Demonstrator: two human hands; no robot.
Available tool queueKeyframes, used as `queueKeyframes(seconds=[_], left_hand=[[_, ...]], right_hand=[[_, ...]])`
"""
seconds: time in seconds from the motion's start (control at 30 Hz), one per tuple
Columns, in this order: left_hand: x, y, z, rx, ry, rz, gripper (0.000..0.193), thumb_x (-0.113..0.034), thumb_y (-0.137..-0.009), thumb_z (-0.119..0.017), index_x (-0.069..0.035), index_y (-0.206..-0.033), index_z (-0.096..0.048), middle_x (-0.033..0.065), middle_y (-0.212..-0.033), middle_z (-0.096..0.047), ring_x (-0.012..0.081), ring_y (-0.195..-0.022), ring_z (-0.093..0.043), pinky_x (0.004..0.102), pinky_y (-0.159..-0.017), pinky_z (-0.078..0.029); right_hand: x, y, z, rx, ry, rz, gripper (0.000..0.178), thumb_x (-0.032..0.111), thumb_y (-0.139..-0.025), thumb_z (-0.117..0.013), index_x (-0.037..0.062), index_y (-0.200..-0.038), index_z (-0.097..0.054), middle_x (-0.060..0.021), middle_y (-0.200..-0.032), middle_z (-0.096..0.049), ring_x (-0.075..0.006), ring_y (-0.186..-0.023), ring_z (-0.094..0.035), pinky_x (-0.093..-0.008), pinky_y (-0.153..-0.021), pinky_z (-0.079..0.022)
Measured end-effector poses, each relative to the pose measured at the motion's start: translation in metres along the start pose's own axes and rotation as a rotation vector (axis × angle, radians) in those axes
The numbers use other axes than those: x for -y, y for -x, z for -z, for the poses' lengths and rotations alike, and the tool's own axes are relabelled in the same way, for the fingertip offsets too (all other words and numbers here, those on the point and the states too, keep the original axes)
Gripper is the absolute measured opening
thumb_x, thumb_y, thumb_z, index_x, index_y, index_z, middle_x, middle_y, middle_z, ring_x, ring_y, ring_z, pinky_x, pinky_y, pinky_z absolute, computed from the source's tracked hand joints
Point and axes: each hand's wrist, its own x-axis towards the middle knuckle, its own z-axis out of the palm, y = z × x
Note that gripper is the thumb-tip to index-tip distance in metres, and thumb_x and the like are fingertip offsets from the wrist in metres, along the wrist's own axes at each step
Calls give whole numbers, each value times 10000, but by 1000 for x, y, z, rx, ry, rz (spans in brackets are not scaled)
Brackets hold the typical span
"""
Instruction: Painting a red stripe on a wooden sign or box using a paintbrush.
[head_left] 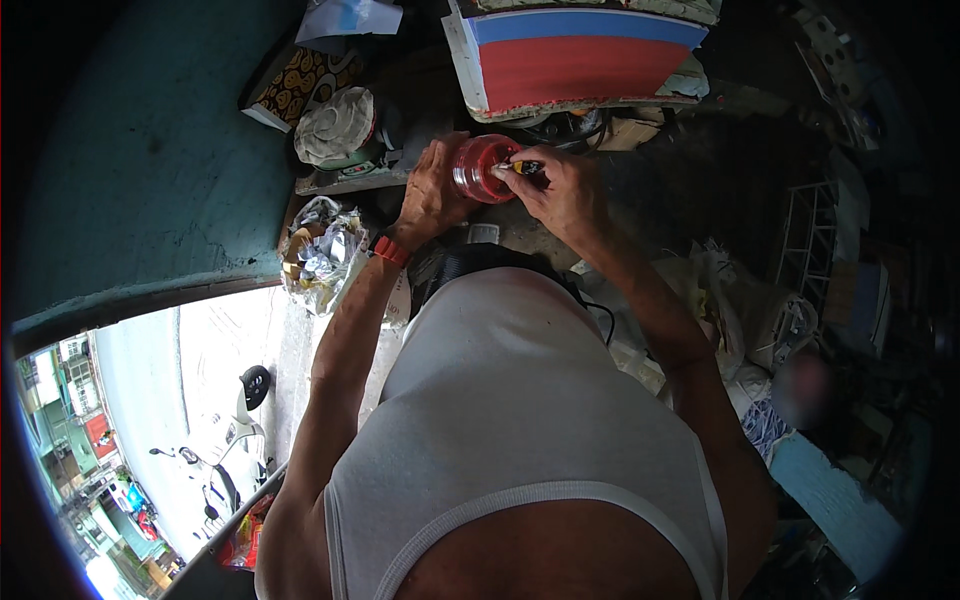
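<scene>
Left hand (432,192) cupped around the side of a red translucent dome-shaped lamp cover (482,167), upper middle of the frame, fingers wrapped on its left flank. Right hand (562,190) pinched shut on a small yellow-and-black tool (524,167), tip pressed against the cover's right rim. Both forearms rising from the lower edge, left wrist wearing an orange band (391,249), elbows spread wide around a white sleeveless shirt (520,400).

Underneath, a cluttered dark workbench (520,225). Just left, crumpled foil wrapping (322,255); above that, a pale coiled bundle (335,125). Top centre, a red-and-blue painted board (580,55). Upper left, a teal wall (130,150). Lower left, bright street with parked scooters (215,450). Right side dim, bags and a white wire rack (805,240).
</scene>
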Motion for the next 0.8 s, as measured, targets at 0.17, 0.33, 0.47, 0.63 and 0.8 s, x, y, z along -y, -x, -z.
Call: queueKeyframes(seconds=[0.17,0.33,0.47,0.63,0.8], left_hand=[[4,3,-6,23,-4,-14,815,-234,-617,-867,-51,-1302,-464,161,-1172,-576,374,-1077,-577,451,-916,-489],[7,0,-7,45,19,1,836,-236,-616,-851,-50,-1320,-440,166,-1181,-555,390,-1097,-551,468,-948,-463],[2,-11,-8,50,57,34,811,-232,-628,-850,-62,-1313,-452,156,-1188,-565,376,-1104,-560,457,-956,-474],[2,-27,-16,76,154,151,815,-223,-626,-866,-75,-1316,-456,141,-1208,-573,354,-1140,-565,448,-967,-485],[1,-48,-29,102,146,175,872,-178,-595,-892,-63,-1330,-438,121,-1243,-570,298,-1144,-589,395,-974,-492]], right_hand=[[2,6,1,17,125,-6,245,227,-788,-814,39,-868,-678,-87,-669,-667,-200,-532,-645,-299,-491,-500],[5,2,14,-116,-11,-77,249,236,-803,-810,40,-865,-670,-81,-605,-638,-162,-493,-615,-305,-455,-468],[5,-3,33,-130,-193,-342,193,135,-848,-769,-16,-903,-662,-26,-614,-632,-60,-555,-606,-238,-468,-465],[-11,-4,55,-60,-540,-324,156,39,-882,-695,-28,-1016,-650,-60,-792,-651,-74,-651,-606,-223,-549,-475],[-26,-10,84,59,-438,-144,169,-60,-870,-653,-45,-1038,-649,-90,-877,-632,-103,-711,-624,-230,-594,-517]])
